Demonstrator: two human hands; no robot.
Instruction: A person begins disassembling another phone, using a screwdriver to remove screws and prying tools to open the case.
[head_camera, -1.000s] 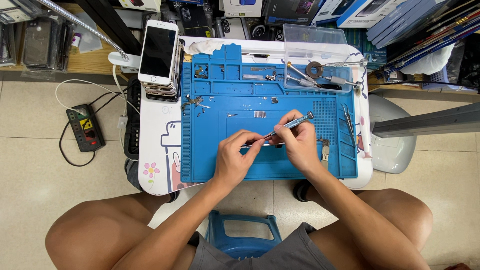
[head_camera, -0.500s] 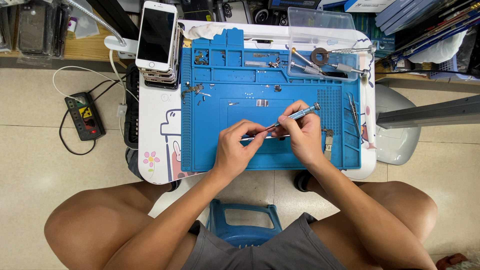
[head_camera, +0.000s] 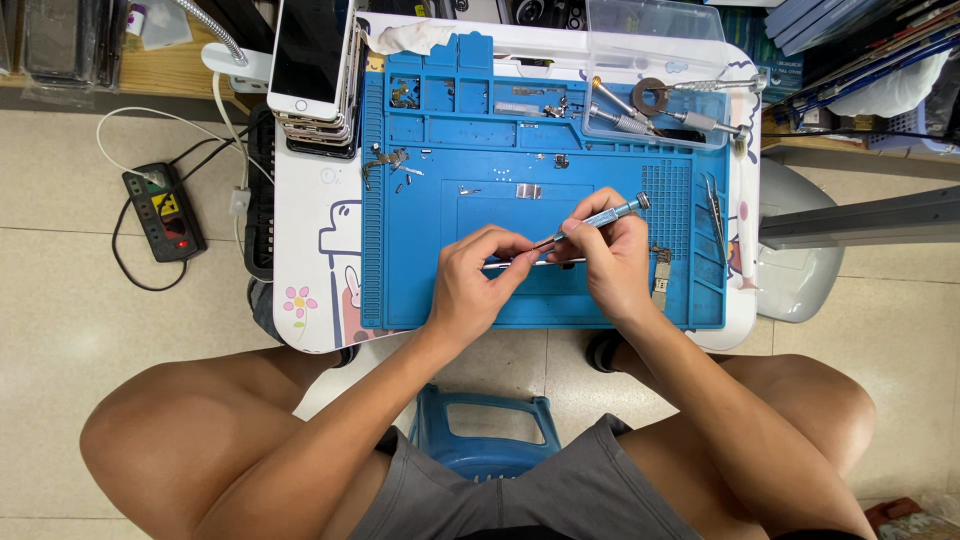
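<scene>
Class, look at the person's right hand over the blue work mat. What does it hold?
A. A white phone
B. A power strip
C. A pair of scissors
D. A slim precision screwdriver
D. The right hand pinches a slim precision screwdriver, its tip angled down toward the thin flat part under the left hand on the blue work mat.

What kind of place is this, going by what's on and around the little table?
Most likely a phone repair bench. A blue repair mat with small compartments covers the table, a stack of phones sits at its corner, and the right hand holds a precision screwdriver over a thin part steadied by the left hand.
</scene>
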